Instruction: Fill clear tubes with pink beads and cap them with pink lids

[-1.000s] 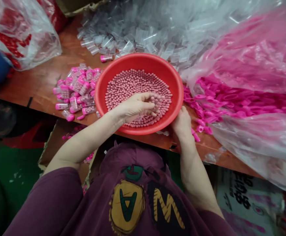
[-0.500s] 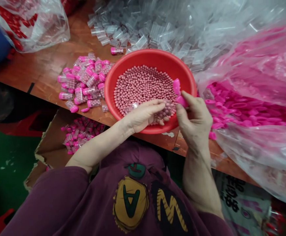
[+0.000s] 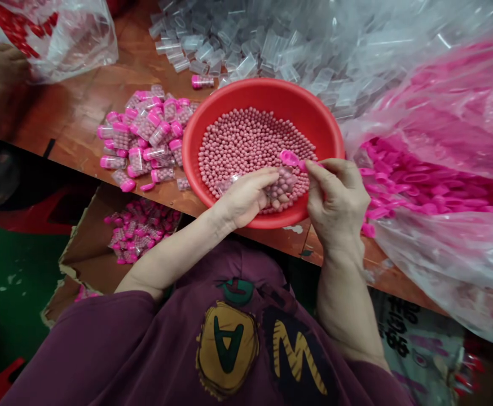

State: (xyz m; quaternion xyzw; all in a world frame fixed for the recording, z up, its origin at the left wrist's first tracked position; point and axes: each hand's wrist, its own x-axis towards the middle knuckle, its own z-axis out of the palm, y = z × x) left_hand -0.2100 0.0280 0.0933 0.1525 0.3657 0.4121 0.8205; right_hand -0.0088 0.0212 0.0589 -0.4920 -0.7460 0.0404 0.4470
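Observation:
My left hand [image 3: 249, 197] is closed round a small clear plastic tube [image 3: 286, 181] filled with pink beads, held over the near side of a red basin [image 3: 329, 127]. Close to the tube's mouth, my right hand [image 3: 335, 194] pinches a pink flip cap [image 3: 289, 158], its lid hanging out to the left. Cap and tube are near each other; whether they touch I cannot tell. Pink beads [image 3: 246, 141] cover the basin's bottom. Another clear tube [image 3: 228, 183] lies on the beads beside my left wrist.
Filled, capped tubes [image 3: 145, 135] are heaped left of the basin, with more in a cardboard box [image 3: 89, 237] below. Clear tubes [image 3: 246, 62] pile up behind. Pink caps [image 3: 424, 180] spill from a bag at right. Another person's hand [image 3: 1, 79] is at the far left, near a bag [image 3: 77, 45].
My right hand has turned the pink cap, so its lid now points left over the tube instead of up. Another person's hand has come into view at the far left.

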